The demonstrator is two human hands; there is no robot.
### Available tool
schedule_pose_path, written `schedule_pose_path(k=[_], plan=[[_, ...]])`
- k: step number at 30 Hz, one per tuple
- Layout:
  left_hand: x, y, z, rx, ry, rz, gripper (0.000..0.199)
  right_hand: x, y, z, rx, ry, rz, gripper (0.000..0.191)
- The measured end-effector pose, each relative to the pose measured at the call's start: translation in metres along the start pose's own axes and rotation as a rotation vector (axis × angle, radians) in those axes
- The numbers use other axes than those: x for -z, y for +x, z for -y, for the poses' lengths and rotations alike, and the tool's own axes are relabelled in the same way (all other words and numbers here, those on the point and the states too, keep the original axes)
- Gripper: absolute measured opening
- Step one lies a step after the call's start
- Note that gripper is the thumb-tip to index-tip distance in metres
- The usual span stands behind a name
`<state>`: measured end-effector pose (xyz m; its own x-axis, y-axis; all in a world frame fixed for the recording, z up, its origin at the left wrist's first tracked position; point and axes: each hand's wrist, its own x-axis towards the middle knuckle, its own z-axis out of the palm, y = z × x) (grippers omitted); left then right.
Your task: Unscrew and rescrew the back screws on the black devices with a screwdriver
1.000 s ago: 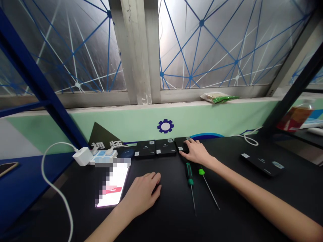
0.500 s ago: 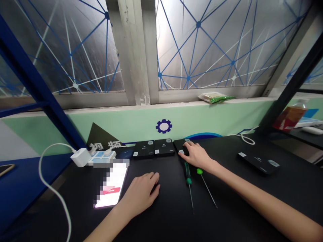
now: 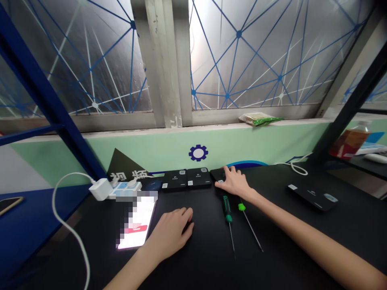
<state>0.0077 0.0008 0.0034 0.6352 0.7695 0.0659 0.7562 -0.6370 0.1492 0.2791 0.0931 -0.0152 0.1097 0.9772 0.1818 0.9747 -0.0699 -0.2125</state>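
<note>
My right hand [image 3: 236, 183] spans a flat black box [image 3: 217, 175] at the back of the table, its thumb at the near edge and fingers over the far edge. Two similar black boxes, one on the left [image 3: 174, 179] and one beside it [image 3: 198, 178], lie in a row to its left. Below that hand are a dark green screwdriver [image 3: 227, 209] and a screwdriver with a bright green handle [image 3: 242, 207]. Resting on the table, my left hand [image 3: 175, 229] is empty, fingers loosely bent and thumb apart. Close by it lies a lit phone [image 3: 137, 225], partly pixelated.
Another black box [image 3: 313, 197] lies at the right. A power strip [image 3: 125, 189] with a white charger [image 3: 100, 189] stands back left, its white cable [image 3: 68, 227] running forward. A green packet [image 3: 260, 119] lies on the sill; a bottle [image 3: 350, 141] is far right.
My right hand's fingers have shifted from the top of the box to its far edge, and the box looks slightly turned. My left hand stays put; the whole view has shifted a little.
</note>
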Motion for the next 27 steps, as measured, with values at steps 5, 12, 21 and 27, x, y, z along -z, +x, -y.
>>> schedule_pose_path(k=[5, 12, 21, 27], plan=[[0.002, 0.000, 0.001, 0.032, 0.020, -0.008, 0.009, 0.016, -0.019, 0.003, 0.083, 0.099, -0.146, 0.056], [-0.003, 0.004, 0.009, 0.201, 0.106, -0.038, 0.010, 0.031, -0.082, 0.034, 0.416, 0.254, -0.148, 0.054], [0.000, 0.005, 0.008, 0.307, -0.126, -0.055, 0.040, 0.011, -0.109, 0.047, 0.570, 0.367, -0.073, 0.056], [-0.005, 0.006, 0.007, 0.368, -0.150, -0.087, 0.037, 0.006, -0.112, 0.046, 0.525, 0.391, -0.046, 0.061]])
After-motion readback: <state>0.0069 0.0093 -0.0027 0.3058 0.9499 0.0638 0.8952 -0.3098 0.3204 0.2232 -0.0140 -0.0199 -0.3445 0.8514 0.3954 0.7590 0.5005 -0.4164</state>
